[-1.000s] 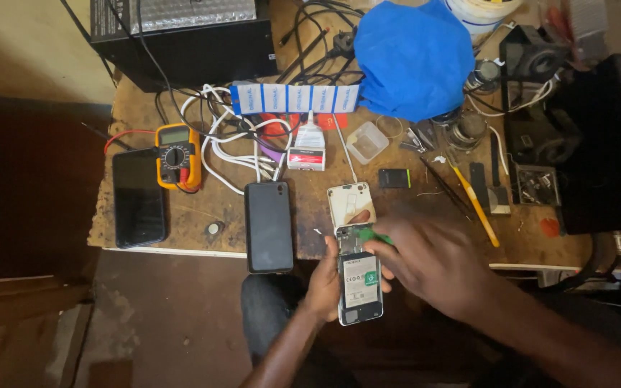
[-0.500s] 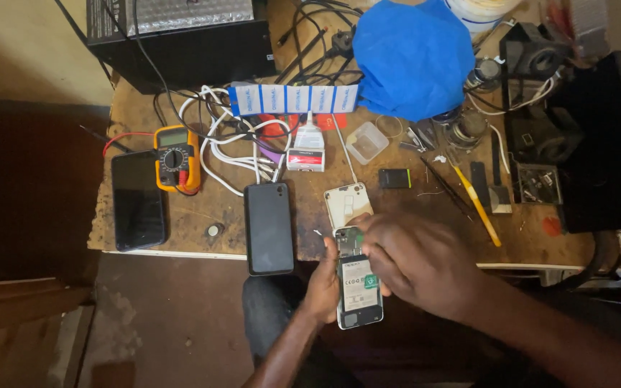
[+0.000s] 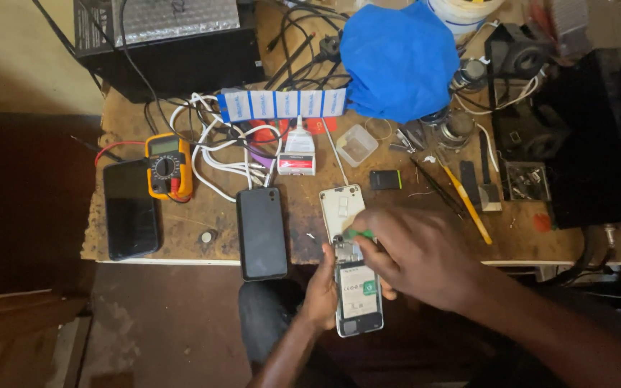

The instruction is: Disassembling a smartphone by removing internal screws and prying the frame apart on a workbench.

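The left hand point(image 3: 319, 287) cups an opened phone point(image 3: 357, 291) from the side, holding it below the table edge, its back off so a pale battery with a small green spot shows. The right hand point(image 3: 418, 255) lies over the phone's upper part, fingers pinching a small green tool point(image 3: 357, 233) at its top end. Just beyond the hands lies a white back cover point(image 3: 341, 207) on the wooden table point(image 3: 203, 215); left of them a black phone point(image 3: 261, 232), farther left a yellow multimeter point(image 3: 167, 165). Far beyond sits a blue cloth point(image 3: 400, 57).
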